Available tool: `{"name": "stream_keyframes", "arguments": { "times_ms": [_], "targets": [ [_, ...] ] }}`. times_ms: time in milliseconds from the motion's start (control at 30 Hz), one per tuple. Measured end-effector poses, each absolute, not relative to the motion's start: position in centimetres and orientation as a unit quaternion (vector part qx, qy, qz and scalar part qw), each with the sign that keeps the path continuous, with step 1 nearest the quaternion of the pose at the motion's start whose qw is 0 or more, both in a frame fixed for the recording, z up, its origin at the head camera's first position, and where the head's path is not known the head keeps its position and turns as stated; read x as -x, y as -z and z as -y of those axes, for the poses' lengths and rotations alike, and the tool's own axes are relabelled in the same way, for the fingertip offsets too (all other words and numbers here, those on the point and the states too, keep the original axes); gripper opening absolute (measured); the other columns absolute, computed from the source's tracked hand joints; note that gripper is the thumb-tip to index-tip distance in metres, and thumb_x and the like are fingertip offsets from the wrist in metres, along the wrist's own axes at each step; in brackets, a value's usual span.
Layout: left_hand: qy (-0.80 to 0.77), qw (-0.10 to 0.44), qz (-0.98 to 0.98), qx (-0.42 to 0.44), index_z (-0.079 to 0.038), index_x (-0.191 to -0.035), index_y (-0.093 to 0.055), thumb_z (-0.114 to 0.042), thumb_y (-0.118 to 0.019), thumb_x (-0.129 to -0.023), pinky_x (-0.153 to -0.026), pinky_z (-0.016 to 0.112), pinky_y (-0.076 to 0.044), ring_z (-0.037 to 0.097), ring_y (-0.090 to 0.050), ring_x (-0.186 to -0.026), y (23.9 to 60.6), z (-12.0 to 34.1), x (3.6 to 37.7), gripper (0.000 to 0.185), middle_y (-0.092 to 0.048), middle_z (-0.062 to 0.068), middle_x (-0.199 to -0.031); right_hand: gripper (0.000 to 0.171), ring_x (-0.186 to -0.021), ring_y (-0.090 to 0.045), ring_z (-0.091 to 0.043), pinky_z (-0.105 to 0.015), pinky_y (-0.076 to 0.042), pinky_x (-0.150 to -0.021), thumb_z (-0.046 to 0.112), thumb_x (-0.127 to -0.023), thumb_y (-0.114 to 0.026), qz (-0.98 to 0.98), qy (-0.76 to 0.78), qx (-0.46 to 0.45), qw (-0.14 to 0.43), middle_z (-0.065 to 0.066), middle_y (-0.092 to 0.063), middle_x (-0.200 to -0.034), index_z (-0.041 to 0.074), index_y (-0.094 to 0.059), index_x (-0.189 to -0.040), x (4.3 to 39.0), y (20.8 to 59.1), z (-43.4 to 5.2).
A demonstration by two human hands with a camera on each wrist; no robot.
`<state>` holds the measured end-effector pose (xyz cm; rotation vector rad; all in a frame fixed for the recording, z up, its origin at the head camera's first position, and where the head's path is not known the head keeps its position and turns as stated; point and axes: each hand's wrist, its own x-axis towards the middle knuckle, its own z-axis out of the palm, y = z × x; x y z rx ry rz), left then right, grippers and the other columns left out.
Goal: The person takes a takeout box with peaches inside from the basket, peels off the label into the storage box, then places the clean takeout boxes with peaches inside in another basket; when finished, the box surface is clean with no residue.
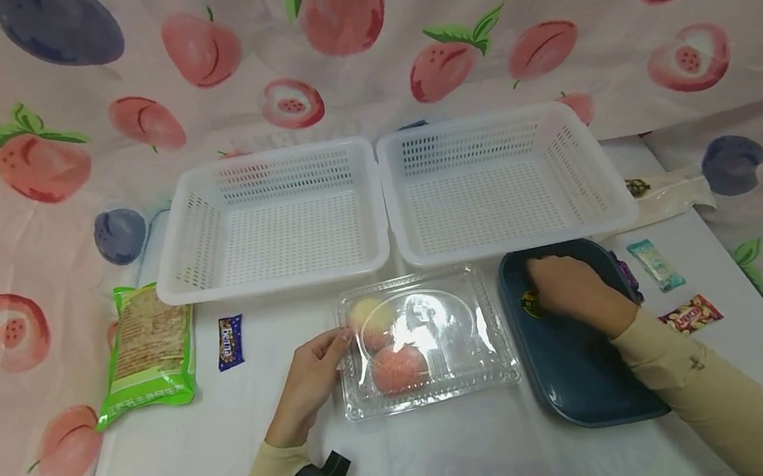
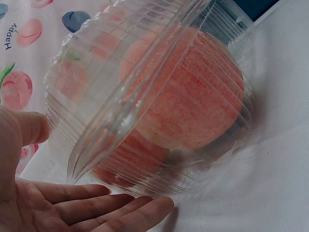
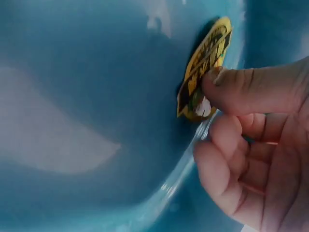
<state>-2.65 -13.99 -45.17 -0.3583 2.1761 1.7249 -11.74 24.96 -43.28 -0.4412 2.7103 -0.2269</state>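
A clear plastic clamshell box [image 1: 467,369] holds several round fruits, among them a reddish peach [image 2: 193,92]. My left hand [image 1: 309,384] is at its left edge; in the left wrist view the thumb touches the side and the fingers lie nearly straight along it. Over a dark blue tray [image 1: 588,379] my right hand [image 1: 574,290] has its fingers curled. The right wrist view shows its thumb on a yellow-and-black badge [image 3: 203,72], the fingertips close below, pinching it at the tray's wall. Whether the badge is loose or fixed to the tray cannot be told.
Two white perforated baskets [image 1: 273,282] [image 1: 516,242] stand side by side behind. At left lie a green-edged food bag [image 1: 150,351] and a blue snack packet [image 1: 229,342]. Right of the tray are a light-blue packet [image 1: 656,265], a red packet [image 1: 692,314] and a pale bag [image 1: 673,193].
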Motion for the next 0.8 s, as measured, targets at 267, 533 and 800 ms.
{"name": "stream_keyframes", "arguments": {
  "times_ms": [267,533,800],
  "targets": [
    [-0.603,0.168,-0.769,0.127,0.003,-0.14,-0.061,-0.034,-0.058,-0.108,-0.107,0.06,-0.052,0.041,-0.055,-0.138,45.1,13.9,2.6,0.05,-0.062,0.023,-0.144,0.019,-0.069,-0.056,-0.02,-0.033,-0.05,-0.057,-0.008,-0.088,-0.065,-0.951,0.099,0.214,0.201,-0.007,-0.062,-0.08,0.003,-0.068,-0.103,11.4,43.5,-23.9],
    [-0.6,0.164,-0.773,0.125,0.003,-0.141,-0.061,-0.034,-0.057,-0.109,-0.106,0.059,-0.053,0.04,-0.055,-0.138,45.1,13.8,2.5,0.049,-0.062,0.022,-0.144,0.047,-0.089,-0.066,-0.029,-0.044,-0.06,-0.075,-0.01,-0.085,-0.066,-0.946,0.084,0.236,0.205,-0.028,-0.069,-0.117,-0.008,-0.063,-0.132,11.0,43.2,-23.7],
    [-0.603,0.162,-0.771,0.124,0.002,-0.141,-0.061,-0.034,-0.058,-0.109,-0.106,0.06,-0.053,0.04,-0.056,-0.137,45.1,13.8,2.5,0.049,-0.062,0.022,-0.144,0.052,-0.092,-0.066,-0.03,-0.042,-0.061,-0.079,-0.014,-0.084,-0.066,-0.948,0.097,0.219,0.21,-0.033,-0.065,-0.125,-0.01,-0.06,-0.136,10.8,43.4,-23.8]
  ]
}}
